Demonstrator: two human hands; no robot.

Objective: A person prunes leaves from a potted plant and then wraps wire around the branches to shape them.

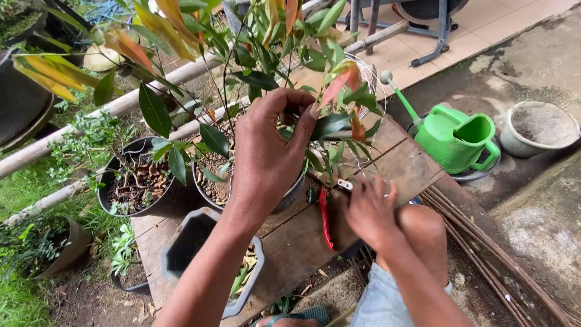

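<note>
At bench middle: left hand (269,151) raised among stems of potted plant (290,79), thumb and fingers pinched narrow on stem beside dark leaf (331,126). Right hand (370,209) low at bench near edge, fingers curled over red-handled pruning shears (325,213) lying on planks; whether it grips them, cannot tell. Black pot (136,184) at bench left edge. Green watering can (455,138) on ground beyond bench right corner.

Our weathered plank table (396,166) and what sits on it

We see two round black pots: one (130,203) with soil and dry leaves, one (212,181) with a leafy plant; an angular grey pot (187,242) at the near edge; red-handled pruning shears (325,215) lying flat on the boards.
</note>
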